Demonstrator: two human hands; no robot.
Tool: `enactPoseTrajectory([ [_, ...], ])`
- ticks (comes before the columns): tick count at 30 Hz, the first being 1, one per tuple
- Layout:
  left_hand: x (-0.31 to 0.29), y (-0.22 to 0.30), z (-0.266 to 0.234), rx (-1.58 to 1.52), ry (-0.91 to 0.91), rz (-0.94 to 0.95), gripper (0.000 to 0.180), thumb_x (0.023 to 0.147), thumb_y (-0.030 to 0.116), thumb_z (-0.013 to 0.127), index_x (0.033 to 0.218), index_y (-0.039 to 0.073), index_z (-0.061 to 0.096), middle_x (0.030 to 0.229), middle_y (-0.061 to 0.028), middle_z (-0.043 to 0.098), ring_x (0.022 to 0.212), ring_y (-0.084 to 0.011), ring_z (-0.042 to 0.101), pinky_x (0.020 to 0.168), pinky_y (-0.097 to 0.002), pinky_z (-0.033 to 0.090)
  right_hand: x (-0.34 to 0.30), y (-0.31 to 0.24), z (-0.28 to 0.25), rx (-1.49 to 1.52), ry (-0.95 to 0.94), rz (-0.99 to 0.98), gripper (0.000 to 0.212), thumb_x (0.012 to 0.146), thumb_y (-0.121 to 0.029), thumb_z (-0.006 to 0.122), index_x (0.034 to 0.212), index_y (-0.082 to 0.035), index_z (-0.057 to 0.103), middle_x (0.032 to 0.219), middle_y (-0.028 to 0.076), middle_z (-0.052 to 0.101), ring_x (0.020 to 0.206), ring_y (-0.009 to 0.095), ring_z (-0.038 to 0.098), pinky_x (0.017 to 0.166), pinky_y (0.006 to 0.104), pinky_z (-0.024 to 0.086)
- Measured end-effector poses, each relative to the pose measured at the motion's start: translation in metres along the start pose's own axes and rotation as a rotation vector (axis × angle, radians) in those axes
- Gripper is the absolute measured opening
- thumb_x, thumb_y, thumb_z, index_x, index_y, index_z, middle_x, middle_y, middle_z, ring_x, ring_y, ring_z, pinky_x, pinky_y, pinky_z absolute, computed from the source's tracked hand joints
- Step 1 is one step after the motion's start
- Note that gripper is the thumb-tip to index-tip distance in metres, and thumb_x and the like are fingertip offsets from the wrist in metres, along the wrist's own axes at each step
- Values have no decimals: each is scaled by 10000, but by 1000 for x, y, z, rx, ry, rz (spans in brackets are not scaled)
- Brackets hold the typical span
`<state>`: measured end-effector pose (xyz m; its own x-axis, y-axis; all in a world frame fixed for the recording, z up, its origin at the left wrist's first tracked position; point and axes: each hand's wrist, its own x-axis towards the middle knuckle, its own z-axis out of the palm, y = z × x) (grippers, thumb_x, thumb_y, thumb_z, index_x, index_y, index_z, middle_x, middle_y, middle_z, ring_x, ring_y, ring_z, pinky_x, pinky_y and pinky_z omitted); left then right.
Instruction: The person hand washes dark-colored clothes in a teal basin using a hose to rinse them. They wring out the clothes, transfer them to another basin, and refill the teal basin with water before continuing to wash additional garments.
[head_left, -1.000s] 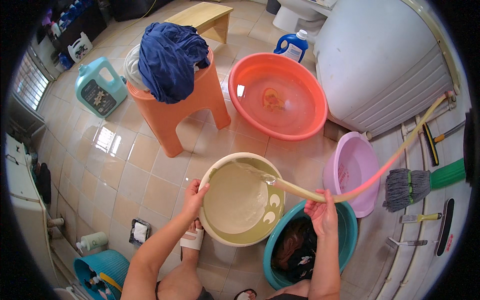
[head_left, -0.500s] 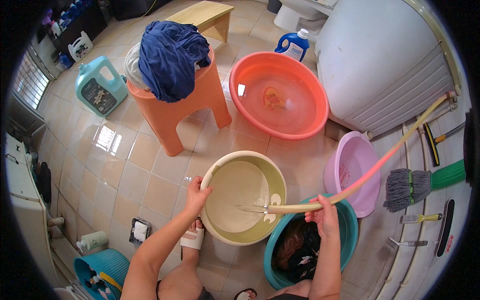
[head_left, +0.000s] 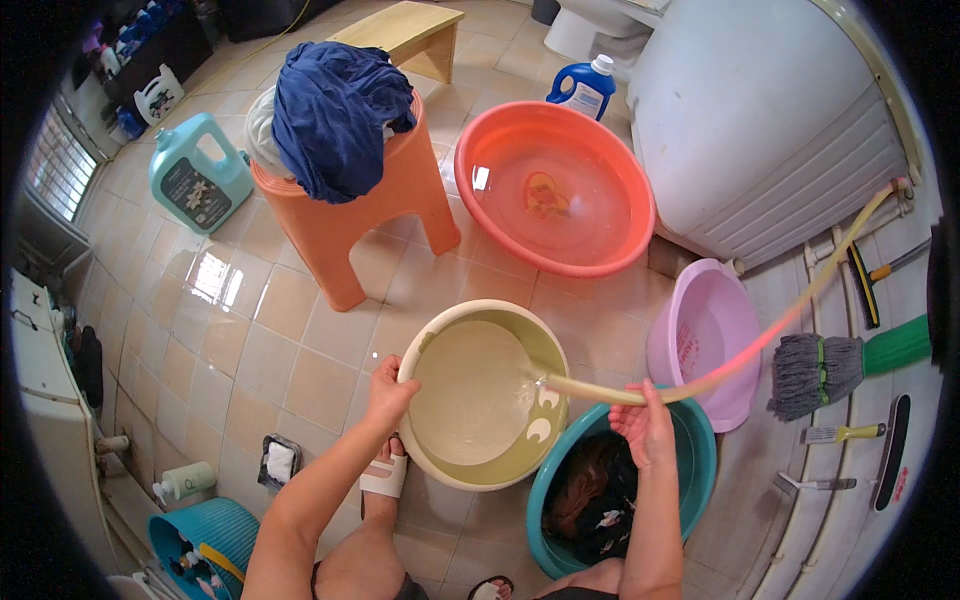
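My left hand (head_left: 392, 393) grips the left rim of a round cream basin (head_left: 487, 307), which stands on the tiled floor before my feet and has water in it. In my right hand (head_left: 645, 428) is a yellowish, partly pink hose (head_left: 735, 365), its end over the basin's right side with water running in. Directly beneath the right hand sits a teal tub (head_left: 537, 535) of dark, wet-looking clothes (head_left: 605, 510). A pink basin (head_left: 716, 385) leans behind it, under the hose.
Beyond are a red basin (head_left: 640, 235) of water and an orange stool (head_left: 335, 235) topped with blue cloth (head_left: 330, 120). A grey mop (head_left: 815, 378) and brushes hang on the right wall. At lower left stands a blue basket (head_left: 215, 525). Floor tiles look wet.
The hose end has shifted right and away from me, from near the basin's middle to its right side. The hose now bends more. My left hand stays on the rim.
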<state>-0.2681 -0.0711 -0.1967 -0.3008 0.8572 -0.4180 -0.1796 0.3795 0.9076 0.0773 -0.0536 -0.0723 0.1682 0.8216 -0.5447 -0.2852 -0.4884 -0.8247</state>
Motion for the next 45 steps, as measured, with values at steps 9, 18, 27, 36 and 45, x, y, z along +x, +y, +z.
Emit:
enactPoseTrajectory([
  [9, -44, 56, 20, 241, -152, 196, 96, 635, 5, 554, 729, -3, 537, 661, -16, 548, 603, -79, 484, 528, -246, 410, 1, -1, -9, -221, 96, 13, 379, 844, -390, 518, 849, -13, 562, 599, 99, 580, 482, 160, 557, 458, 266, 466],
  [18, -93, 79, 10, 667, -155, 965, 164, 567, -23, 591, 609, 69, 462, 528, -84, 453, 470, -266, 482, 404, -351, 379, 5, -2, -23, -127, 138, -9, 369, 842, -368, 529, 839, 0, 560, 597, 99, 581, 466, 157, 555, 442, 260, 465],
  [27, -102, 81, -12, 737, -389, 1369, 173, 505, 56, 570, 587, 102, 425, 520, -13, 387, 425, -159, 444, 342, -283, 338, 7, 1, -25, -129, 129, -38, 348, 834, -341, 532, 819, 5, 569, 592, 100, 579, 453, 160, 547, 433, 262, 466],
  [36, -104, 93, -3, 804, -408, 1496, 202, 470, 142, 582, 558, 121, 402, 500, 1, 369, 410, -163, 416, 329, -282, 308, 6, 1, -32, -165, 191, -19, 326, 814, -322, 544, 781, 0, 582, 590, 93, 580, 449, 158, 547, 430, 259, 464],
  [45, -82, 78, -6, 711, -95, 1350, 235, 430, -39, 509, 548, 91, 353, 492, -30, 353, 404, -189, 402, 337, -290, 299, 7, -2, -35, -159, 192, -15, 329, 820, -318, 542, 784, 6, 586, 590, 99, 580, 450, 155, 548, 432, 265, 466],
])
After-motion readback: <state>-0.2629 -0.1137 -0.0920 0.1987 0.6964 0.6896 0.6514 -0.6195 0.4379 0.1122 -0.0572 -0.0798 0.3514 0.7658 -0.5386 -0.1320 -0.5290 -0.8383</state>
